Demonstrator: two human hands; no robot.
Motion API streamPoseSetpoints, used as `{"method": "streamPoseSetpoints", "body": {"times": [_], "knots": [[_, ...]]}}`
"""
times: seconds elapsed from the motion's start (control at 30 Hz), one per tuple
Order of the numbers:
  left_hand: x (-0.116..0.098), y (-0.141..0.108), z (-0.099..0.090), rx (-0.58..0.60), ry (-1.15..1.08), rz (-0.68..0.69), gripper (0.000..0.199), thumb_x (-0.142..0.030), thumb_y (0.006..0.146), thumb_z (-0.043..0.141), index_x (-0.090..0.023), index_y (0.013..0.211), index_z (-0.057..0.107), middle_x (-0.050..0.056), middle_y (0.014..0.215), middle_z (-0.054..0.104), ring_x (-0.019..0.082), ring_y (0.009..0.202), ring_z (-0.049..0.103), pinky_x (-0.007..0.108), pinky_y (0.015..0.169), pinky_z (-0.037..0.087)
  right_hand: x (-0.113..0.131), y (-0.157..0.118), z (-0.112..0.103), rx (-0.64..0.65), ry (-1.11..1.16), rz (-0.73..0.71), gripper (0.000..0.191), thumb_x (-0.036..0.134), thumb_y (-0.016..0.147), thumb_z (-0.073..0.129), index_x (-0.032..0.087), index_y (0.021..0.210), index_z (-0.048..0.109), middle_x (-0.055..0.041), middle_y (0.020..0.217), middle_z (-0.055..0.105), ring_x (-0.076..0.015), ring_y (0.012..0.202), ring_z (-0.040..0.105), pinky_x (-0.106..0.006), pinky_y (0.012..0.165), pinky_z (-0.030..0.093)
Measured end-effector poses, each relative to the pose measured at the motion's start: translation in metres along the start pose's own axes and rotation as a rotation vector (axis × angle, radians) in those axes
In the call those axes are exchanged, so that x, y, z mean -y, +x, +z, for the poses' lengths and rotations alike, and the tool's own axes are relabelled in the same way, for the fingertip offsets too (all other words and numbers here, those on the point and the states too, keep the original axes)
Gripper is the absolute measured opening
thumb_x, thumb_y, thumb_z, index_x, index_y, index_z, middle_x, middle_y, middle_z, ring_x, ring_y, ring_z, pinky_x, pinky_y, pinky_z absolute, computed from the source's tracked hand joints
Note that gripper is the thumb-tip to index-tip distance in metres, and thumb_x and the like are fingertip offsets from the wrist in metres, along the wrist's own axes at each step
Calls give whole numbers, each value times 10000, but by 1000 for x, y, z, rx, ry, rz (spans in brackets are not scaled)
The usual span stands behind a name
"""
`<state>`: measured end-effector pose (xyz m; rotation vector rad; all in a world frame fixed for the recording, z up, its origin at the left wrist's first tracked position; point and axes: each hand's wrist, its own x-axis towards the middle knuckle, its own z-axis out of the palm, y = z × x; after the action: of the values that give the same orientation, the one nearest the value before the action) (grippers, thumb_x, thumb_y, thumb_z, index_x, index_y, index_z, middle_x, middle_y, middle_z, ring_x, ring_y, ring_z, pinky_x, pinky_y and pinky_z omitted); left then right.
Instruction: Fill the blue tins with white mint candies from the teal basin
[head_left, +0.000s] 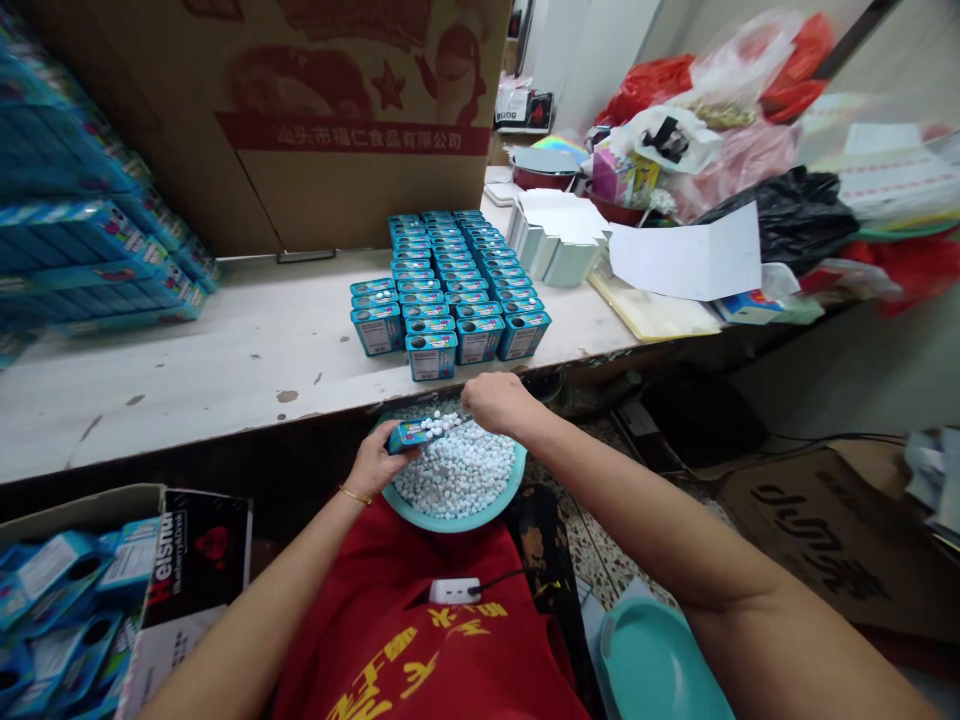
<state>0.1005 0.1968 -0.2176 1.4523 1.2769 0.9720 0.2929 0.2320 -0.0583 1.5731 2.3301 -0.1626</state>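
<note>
My left hand (379, 462) is closed around a small blue candy box (409, 435), tilted above a light-teal basin (454, 524). Small white and pale-blue round candies (457, 480) fill much of this basin, which sits at my lap. A little heap of white candies (441, 423) lies at the box's top end, between my two hands. My right hand (496, 398) is a fist just right of that heap; whatever it grips is hidden by the fingers. Rows of blue candy boxes (431, 358) stand upright on the white table (225, 370) beyond the hands.
Blue cartons (82, 250) are stacked at left. A big brown cardboard box (337, 190) stands behind the rows. Folded white card (559, 235) and plastic bags (787, 215) lie at right. An open box (199, 560) of blue boxes is lower left; a teal lid-like piece (660, 660) is lower right.
</note>
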Motion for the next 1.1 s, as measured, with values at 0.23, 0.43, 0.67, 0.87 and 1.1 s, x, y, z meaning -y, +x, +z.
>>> {"method": "streamPoseSetpoints", "body": {"times": [0.23,0.43,0.67,0.87,1.1], "knots": [[4,1,2,-63,-35,-44,461,-341,519,716,-149,921,598,24,849,620,181,819,553,302,814,419,8,-1,-10,-18,-27,-17,295,181,822,396,117,1017,609,-168,965,641,-217,947,592,-365,826,427],[9,0,1,-83,-5,-39,482,-345,533,713,-149,955,585,29,868,622,182,825,557,301,805,425,14,-4,-11,-63,-45,-45,291,157,806,402,94,984,624,-189,937,648,-221,923,604,-354,798,445],[5,-3,-3,-98,22,-49,482,-346,538,716,-139,953,582,28,843,620,176,797,560,289,775,435,15,-6,-12,-93,-29,-51,279,147,787,426,100,971,630,-182,907,656,-215,912,609,-335,781,452],[-10,-5,-2,-112,-68,-94,469,-349,504,741,-133,899,608,17,794,639,177,759,580,302,774,445,-1,-13,-12,-91,-4,6,302,155,791,407,118,993,628,-159,907,654,-215,926,598,-316,773,445],[11,-11,-7,-78,-438,-294,585,-325,492,769,-121,1001,566,81,923,660,212,824,612,381,809,462,-73,-54,79,79,57,252,312,124,767,399,222,910,658,-96,900,661,-221,861,608,-314,725,436]]}}
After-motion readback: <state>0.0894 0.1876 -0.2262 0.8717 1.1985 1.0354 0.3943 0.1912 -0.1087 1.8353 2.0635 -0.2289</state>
